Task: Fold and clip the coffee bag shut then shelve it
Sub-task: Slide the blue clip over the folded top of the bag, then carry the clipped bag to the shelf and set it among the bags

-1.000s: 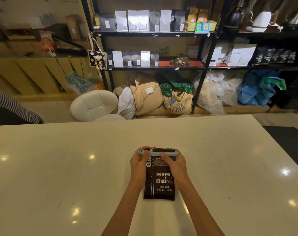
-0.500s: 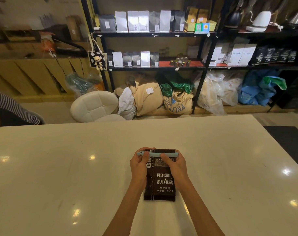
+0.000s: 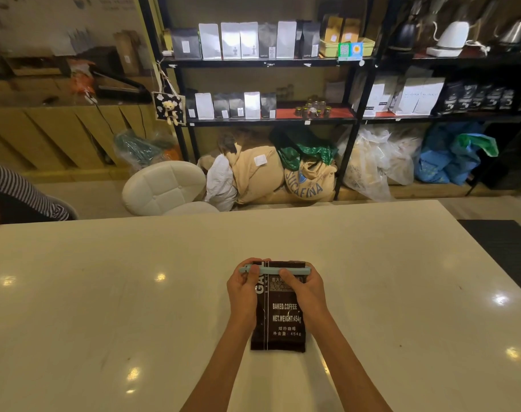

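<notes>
Nothing has moved since before: both hands, left hand (image 3: 243,289) and right hand (image 3: 308,288), stay clamped on the pale blue clip (image 3: 272,269) across the coffee bag (image 3: 278,325), lying near the table's (image 3: 104,292) near edge.

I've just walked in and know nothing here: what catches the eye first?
Two bare hands, left hand and right hand, press a pale blue clip across the top of a dark coffee bag lying on a glossy white table. Behind stand black shelves lined with bags.
</notes>
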Demonstrator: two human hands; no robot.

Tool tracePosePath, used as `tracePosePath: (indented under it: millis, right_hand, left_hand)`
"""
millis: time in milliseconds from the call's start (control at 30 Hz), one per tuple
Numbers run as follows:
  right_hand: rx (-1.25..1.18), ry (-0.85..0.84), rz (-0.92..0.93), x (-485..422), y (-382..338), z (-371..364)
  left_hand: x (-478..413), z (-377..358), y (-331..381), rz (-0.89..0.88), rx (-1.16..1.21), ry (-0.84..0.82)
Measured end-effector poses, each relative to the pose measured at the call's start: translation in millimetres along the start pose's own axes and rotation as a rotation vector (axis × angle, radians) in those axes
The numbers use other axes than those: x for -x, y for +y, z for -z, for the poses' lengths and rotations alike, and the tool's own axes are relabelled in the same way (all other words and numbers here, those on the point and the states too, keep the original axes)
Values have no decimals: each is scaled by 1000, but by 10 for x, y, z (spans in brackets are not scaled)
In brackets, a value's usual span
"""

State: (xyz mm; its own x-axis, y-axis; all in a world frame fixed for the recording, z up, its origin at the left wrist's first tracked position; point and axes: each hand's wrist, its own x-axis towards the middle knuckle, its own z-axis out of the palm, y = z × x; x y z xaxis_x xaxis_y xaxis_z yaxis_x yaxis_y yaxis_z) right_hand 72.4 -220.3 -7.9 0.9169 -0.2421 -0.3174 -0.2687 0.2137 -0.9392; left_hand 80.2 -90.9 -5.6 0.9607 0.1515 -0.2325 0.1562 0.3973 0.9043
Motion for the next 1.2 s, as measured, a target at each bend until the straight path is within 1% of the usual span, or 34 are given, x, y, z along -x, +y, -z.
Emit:
tracePosePath:
  millis: [67, 133, 200, 267, 333, 400, 467, 533, 600, 667, 733, 800, 867, 967, 1000, 1067, 1200]
  right_hand:
    - [1, -1, -4, 1, 5, 5]
    - [-9, 3, -13, 17, -2, 11]
    - [-33, 28, -10, 17, -20, 31]
    - [-96, 73, -4, -22, -57, 68]
    - [-101, 91, 19, -67, -152, 92]
    - [-42, 20, 85, -76, -310, 61]
    - [-2, -89, 130, -36, -464, 3]
    - [114, -171, 181, 28, -562, -38]
    - [267, -199, 242, 109, -550, -56]
    - [332, -152, 260, 225, -510, -60]
    - [348, -41, 296, 314, -494, -27]
    - [397, 63, 354, 339, -531, 57]
    - [403, 125, 395, 324, -598, 157]
    - [365, 175, 372, 287, -655, 391]
    - [351, 182, 354, 280, -654, 451]
    - [315, 165, 308, 286, -658, 613]
    - [204, -14, 194, 347, -674, 971]
  left_hand:
    - [-13, 16, -12, -7, -21, -7]
    - [-31, 38, 11, -20, -64, -56]
    - [-45, 49, 50, -23, -162, -159]
    - [-8, 23, 72, 50, -285, -285]
    - [83, -20, 45, 94, -411, -344]
    - [151, -61, 10, 22, -457, -272]
    - [180, -108, 74, -69, -460, -138]
    - [169, -165, 179, -125, -446, -30]
    - [182, -223, 290, -181, -450, 45]
    - [226, -295, 383, -261, -504, 83]
    - [291, -385, 426, -316, -541, 87]
    - [383, -485, 444, -321, -516, 83]
    - [450, -562, 425, -278, -458, 42]
    - [608, -742, 338, -195, -418, -78]
    - [667, -788, 301, -182, -419, -110]
    - [761, -899, 212, -194, -455, -123]
    - [848, -1068, 43, -235, -526, -78]
